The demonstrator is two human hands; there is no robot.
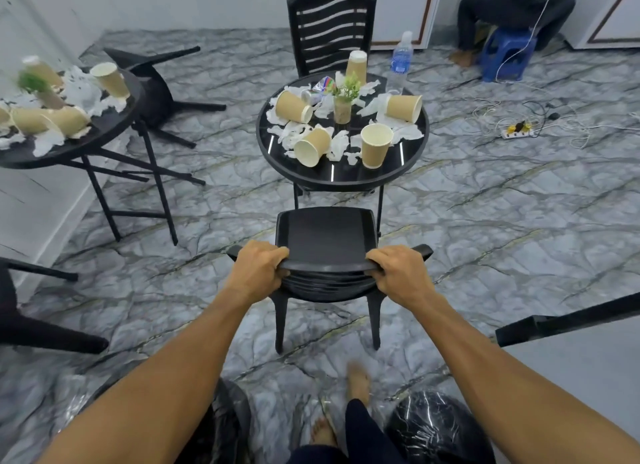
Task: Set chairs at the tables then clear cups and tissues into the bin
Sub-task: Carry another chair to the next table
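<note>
Cups (375,145) on table (398,172), chair (325,235) before

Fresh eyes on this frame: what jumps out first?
Dead centre, the left hand and right hand grip the backrest of a black chair facing a round table. That table is littered with paper cups and tissues. At left, a second littered table stands with a toppled chair behind it.

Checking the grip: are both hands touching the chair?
Touching. Head view shows left hand and right hand curled over the top edge of the chair back.
</note>
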